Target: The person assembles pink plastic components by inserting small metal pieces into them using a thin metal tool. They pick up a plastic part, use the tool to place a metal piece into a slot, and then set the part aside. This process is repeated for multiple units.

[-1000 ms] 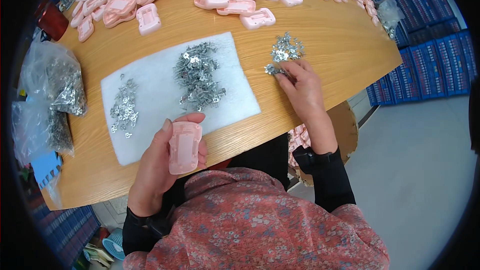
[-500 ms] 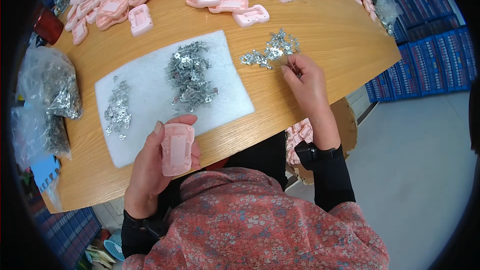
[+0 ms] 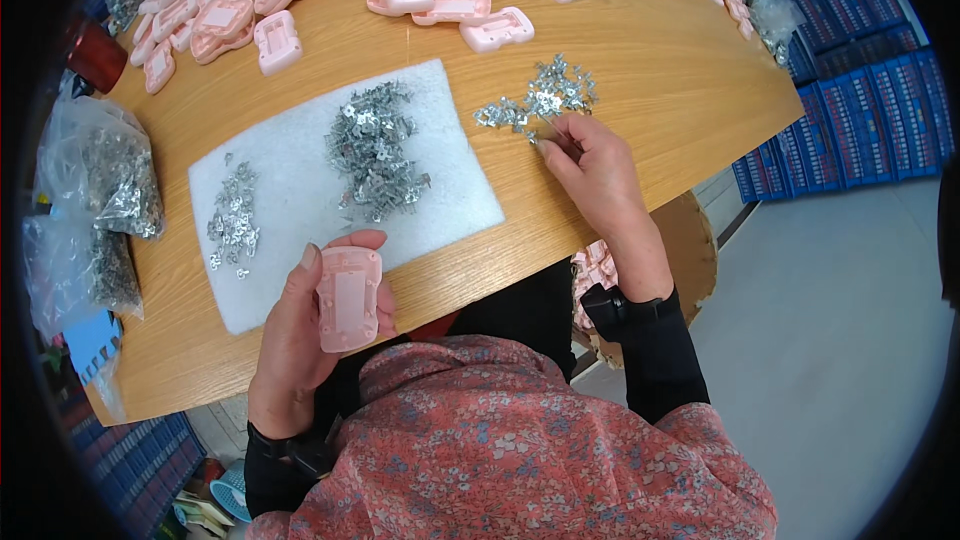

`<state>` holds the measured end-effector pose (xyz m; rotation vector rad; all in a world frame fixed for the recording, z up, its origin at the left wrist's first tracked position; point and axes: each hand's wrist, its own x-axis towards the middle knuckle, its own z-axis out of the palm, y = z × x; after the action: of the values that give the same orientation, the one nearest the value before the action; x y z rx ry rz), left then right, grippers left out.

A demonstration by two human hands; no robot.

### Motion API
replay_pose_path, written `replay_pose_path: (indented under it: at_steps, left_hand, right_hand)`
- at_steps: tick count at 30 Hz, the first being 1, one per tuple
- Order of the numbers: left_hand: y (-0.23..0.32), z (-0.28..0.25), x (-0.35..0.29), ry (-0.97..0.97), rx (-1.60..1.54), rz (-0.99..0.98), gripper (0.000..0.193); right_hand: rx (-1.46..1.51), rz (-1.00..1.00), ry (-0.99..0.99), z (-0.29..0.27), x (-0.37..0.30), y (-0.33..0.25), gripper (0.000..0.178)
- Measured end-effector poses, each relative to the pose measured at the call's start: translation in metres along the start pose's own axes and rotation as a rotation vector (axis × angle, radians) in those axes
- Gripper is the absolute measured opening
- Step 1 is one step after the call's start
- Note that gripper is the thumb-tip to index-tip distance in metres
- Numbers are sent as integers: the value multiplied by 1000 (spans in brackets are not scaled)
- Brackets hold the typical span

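My left hand (image 3: 297, 325) holds a pink plastic casing half (image 3: 350, 300) by its sides, its hollow inner face turned up, just in front of the table's near edge. My right hand (image 3: 597, 172) is at the near side of a loose pile of small shiny metal pieces (image 3: 560, 90) on the bare wood. Its thumb and index finger are pinched together, with a small metal piece (image 3: 532, 137) showing at the fingertips. On a white foam sheet (image 3: 290, 240) between the hands lie a dense heap of metal pieces (image 3: 378, 155) and a thinner scatter of them (image 3: 235, 215).
Many pink casings (image 3: 280, 41) are heaped along the table's far side. Clear bags of metal parts (image 3: 125, 175) and a dark red container (image 3: 97, 53) stand at the left. A cardboard box (image 3: 690, 250) with pink parts sits below the right edge, and blue racks (image 3: 850, 135) stand beyond.
My right hand has shifted left along the near side of the loose pile, its thumb and index finger closing together. The left hand keeps the casing in nearly the same place.
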<state>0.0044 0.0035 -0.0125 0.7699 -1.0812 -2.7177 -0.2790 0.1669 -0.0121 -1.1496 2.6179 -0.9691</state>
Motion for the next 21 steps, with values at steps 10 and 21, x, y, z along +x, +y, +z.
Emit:
replay_pose_path:
  at_steps: [10,21]
  left_hand:
    - [2,0,-2,-73,-9,25,61]
    - [15,24,7,6,-48,42,52]
  right_hand:
    - [350,37,-43,5,-4,-10,13]
    - [569,-272,-307,26,-38,-105,13]
